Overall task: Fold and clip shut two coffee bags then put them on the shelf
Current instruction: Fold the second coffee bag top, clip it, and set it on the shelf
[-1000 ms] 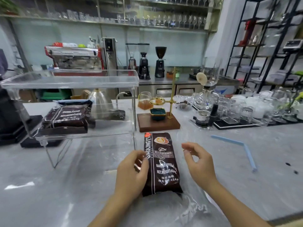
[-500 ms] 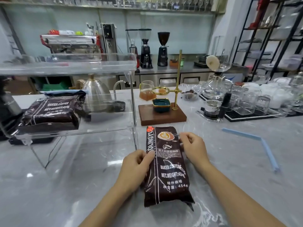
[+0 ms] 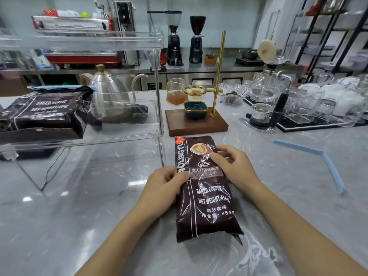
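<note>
Near the front edge of the grey marble counter (image 3: 59, 226), about midway along it, a dark brown coffee bag (image 3: 205, 196) lies flat with its printed face up and its top end pointing toward the back. The left hand (image 3: 161, 188) grips the bag's left side, fingers (image 3: 180, 175) curled onto the printed face. The right hand (image 3: 233, 166) holds the bag's right side higher up, its thumb pressed on the face just below the cup logo and its other fingers curled at the edge.

Toward the left edge of the counter stands a clear acrylic shelf (image 3: 127, 134) on thin legs. On its lower tier, at the left end, a second coffee bag (image 3: 45, 114) lies flat; a blue clip (image 3: 59, 87) shows along its far end. Behind the shelf and seen through it is a steel gooseneck kettle (image 3: 107, 90).

Toward the right edge of the counter, well apart from the hands, lies a blue clip opened into an angle (image 3: 326, 158). Just behind the held bag sits a wooden stand base (image 3: 197, 122) with a brass pole, a brass ring and a small teal dish; a glass pitcher of amber liquid (image 3: 176, 92) stands behind it. At the back right corner are a siphon brewer (image 3: 266, 84) and a tray of glasses (image 3: 322, 106).
</note>
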Demonstrator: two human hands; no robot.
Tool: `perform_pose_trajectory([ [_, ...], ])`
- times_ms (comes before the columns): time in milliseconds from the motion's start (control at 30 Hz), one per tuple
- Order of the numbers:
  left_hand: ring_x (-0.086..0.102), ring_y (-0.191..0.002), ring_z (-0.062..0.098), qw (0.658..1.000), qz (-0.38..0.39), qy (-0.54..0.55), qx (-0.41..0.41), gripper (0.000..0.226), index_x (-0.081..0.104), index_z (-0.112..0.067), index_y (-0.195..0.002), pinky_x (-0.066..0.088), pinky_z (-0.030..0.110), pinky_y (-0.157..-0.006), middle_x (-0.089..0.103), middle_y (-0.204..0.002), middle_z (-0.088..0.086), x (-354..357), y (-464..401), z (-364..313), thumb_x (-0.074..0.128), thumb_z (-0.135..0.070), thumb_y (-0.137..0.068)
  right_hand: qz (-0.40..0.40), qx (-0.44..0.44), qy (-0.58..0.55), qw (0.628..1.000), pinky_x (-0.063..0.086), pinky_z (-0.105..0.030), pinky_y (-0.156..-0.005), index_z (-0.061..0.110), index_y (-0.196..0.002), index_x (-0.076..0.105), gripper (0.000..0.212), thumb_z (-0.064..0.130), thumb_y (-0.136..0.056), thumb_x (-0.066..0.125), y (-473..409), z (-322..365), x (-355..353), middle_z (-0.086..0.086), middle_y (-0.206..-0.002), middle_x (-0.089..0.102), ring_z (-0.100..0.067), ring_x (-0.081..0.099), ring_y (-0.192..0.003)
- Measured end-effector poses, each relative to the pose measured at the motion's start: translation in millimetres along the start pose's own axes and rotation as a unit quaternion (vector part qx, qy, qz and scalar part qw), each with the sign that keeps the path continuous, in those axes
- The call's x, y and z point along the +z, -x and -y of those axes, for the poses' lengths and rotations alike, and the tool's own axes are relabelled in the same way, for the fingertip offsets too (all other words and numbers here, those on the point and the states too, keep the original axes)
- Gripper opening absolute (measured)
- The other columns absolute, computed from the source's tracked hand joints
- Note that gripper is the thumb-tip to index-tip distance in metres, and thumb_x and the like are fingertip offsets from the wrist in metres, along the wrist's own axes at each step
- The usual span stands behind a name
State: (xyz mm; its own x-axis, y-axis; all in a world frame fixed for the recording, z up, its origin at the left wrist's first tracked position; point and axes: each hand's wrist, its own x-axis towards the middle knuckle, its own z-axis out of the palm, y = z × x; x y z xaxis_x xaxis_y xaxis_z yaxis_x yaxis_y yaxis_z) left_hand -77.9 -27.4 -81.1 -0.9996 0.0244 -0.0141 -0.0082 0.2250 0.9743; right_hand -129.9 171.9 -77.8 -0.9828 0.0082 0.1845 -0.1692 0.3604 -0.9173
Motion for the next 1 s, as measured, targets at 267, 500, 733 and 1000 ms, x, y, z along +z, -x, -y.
perform_pose_trajectory([
  [267,0.053,-0.056,0.011,0.994,-0.011,-0.029,0.106,0.047,0.046,0.000,-0.069,0.043,0.032,-0.057,0.057,-0.059,0.005,-0.7,8.1,0.8,0.059,-0.043,-0.082,0.011,0.026,-0.081,0.996,0.060,-0.040,-0.074,0.016,-0.106,0.068,0.022,0.022,-0.085,0.071,3.7,9.0,-2.9,-0.004,-0.099,0.070,-0.027,0.071,-0.090],
  [500,0.066,-0.064,0.019,0.977,-0.075,-0.026,0.195,0.028,0.057,-0.004,-0.079,0.051,0.035,-0.058,0.070,-0.072,0.008,8.8,17.4,-7.5,0.059,-0.024,-0.098,0.041,-0.009,-0.233,0.972,0.059,-0.039,-0.083,0.023,-0.118,0.058,0.039,0.010,-0.083,0.072,12.5,19.8,-3.6,0.002,-0.119,0.065,-0.018,0.069,-0.104],
  [733,0.063,-0.104,0.010,0.987,-0.065,0.009,0.149,0.046,0.051,-0.033,-0.115,0.056,0.034,-0.087,0.060,-0.114,-0.015,20.0,21.2,-11.3,0.063,-0.056,-0.077,-0.059,-0.119,-0.277,0.951,0.059,-0.025,-0.071,0.021,-0.119,0.055,0.046,-0.009,-0.085,0.063,19.6,38.1,-13.0,0.003,-0.113,0.067,-0.010,0.072,-0.094],
  [1000,0.074,-0.103,0.014,0.990,0.016,0.078,0.113,0.065,0.056,-0.014,-0.123,0.060,0.032,-0.089,0.076,-0.113,0.002,27.9,15.4,-4.4,0.090,-0.012,-0.068,-0.084,-0.231,-0.268,0.932,0.053,-0.038,-0.096,0.007,-0.139,0.033,0.064,0.000,-0.084,0.064,29.5,38.9,-9.7,-0.019,-0.134,0.054,-0.026,0.060,-0.119],
])
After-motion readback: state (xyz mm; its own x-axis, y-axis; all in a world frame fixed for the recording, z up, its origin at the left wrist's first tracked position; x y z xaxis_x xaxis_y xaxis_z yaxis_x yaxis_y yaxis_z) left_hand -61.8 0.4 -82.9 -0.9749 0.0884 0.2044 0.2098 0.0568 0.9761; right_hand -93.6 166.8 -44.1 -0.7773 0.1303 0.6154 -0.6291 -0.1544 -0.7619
